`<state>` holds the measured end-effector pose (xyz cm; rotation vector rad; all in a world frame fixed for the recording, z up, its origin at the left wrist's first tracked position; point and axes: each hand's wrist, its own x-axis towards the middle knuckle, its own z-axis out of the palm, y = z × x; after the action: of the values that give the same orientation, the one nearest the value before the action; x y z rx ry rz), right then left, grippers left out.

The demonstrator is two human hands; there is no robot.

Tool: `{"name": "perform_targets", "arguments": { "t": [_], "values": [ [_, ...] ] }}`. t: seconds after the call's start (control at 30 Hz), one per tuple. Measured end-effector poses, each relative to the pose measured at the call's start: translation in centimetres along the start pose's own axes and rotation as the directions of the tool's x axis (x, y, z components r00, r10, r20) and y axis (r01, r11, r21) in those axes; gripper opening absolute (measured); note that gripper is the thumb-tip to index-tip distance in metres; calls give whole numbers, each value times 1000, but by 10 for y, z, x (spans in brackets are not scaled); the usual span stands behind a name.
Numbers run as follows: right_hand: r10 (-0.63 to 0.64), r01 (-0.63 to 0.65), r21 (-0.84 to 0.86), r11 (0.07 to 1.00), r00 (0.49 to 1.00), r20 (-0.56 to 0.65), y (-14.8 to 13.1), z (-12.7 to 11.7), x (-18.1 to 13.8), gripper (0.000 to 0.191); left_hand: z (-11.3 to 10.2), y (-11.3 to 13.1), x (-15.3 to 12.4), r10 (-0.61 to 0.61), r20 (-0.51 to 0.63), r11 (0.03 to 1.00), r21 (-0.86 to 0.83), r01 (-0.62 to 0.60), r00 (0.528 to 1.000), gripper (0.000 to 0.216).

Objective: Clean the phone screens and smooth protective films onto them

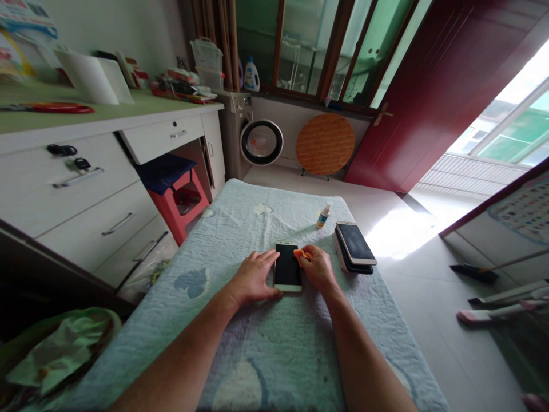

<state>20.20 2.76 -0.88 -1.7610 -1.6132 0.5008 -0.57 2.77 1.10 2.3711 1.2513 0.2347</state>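
A white phone (pixel 287 265) with a dark screen lies flat on the pale blue quilted cloth (pixel 257 343) that covers the table. My left hand (pixel 253 278) rests on the cloth against the phone's left edge, fingers stretched out, thumb at its lower corner. My right hand (pixel 317 266) is closed in a pinch on a small orange piece (pixel 301 254), pressed at the phone's upper right edge.
A stack of phones (pixel 354 246) lies right of my right hand, a small white bottle (pixel 323 215) behind it. A red stool (pixel 178 197) and white drawers (pixel 86 200) stand on the left. A green bag (pixel 55 349) sits at lower left. Brooms (pixel 493 297) lie on the right.
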Motion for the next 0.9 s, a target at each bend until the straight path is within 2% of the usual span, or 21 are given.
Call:
{"name": "perform_targets", "arguments": {
  "t": [0.53,0.9],
  "values": [
    [-18,18,26,1000,999,30,-2,-1,-1,17,1,-2,0,11,-12,1000,-4,-11,1000,93],
    [-63,64,-37,997,998,22,-7,-5,-3,16,-1,0,-1,6,1,1000,-4,-6,1000,92]
  ]
}}
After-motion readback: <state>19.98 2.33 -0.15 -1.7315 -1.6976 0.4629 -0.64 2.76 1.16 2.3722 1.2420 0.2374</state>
